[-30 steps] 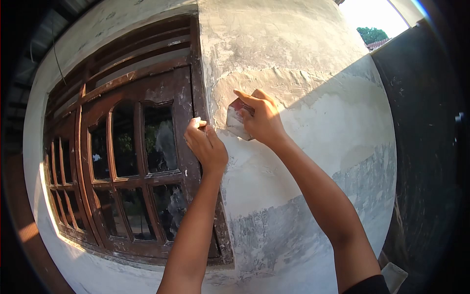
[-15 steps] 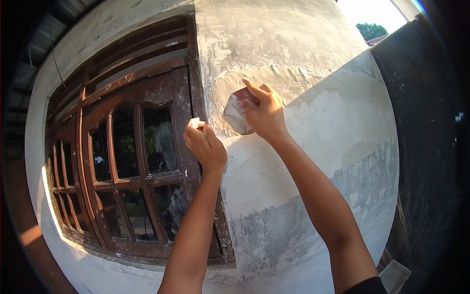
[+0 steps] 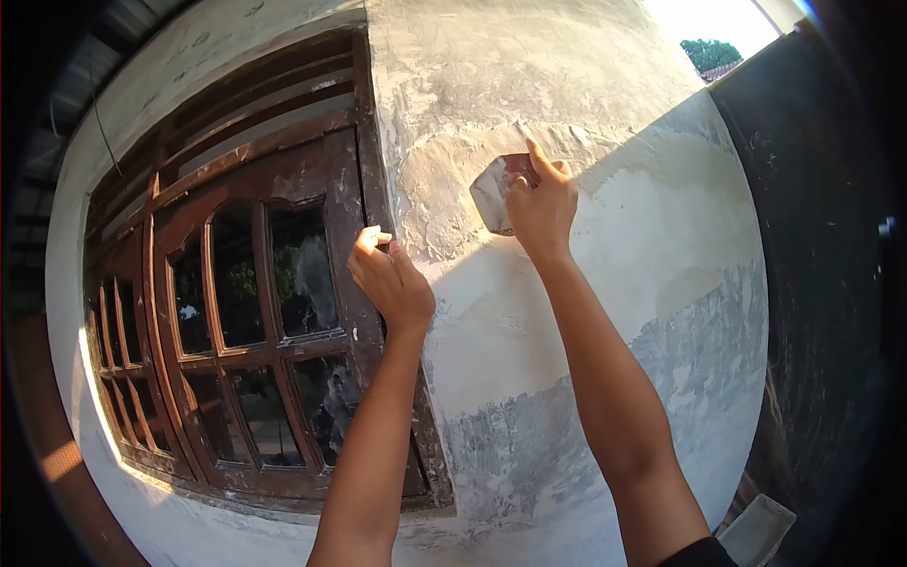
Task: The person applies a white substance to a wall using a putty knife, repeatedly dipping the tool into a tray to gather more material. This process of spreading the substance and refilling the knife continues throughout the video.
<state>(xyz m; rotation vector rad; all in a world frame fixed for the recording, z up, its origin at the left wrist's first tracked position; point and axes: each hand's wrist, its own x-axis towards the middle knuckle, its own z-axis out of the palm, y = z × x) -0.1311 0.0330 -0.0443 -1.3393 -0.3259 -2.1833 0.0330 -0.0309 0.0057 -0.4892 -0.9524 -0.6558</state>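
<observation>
My right hand (image 3: 546,210) grips a flat scraper (image 3: 492,197) with a reddish part near the fingers and a pale, plaster-smeared blade. The scraper lies against the upper wall, over a patch of rough wet-looking plaster (image 3: 430,203). My index finger points upward along the tool. Beside the window's right edge, my left hand (image 3: 392,282) is closed with curled fingers and the thumb near them. What those fingers hold, if anything, is hidden; they are close to the brown wooden window frame (image 3: 376,170).
The wall (image 3: 501,340) has smooth pale plaster in the middle and a rougher grey band (image 3: 529,454) lower down. A paned wooden window (image 3: 241,274) fills the left. A dark panel (image 3: 822,246) stands at right, with a pale container (image 3: 759,529) at lower right.
My right hand and the scraper have moved right and slightly up along the wall, uncovering more of the rough plaster. My left hand stays by the window frame.
</observation>
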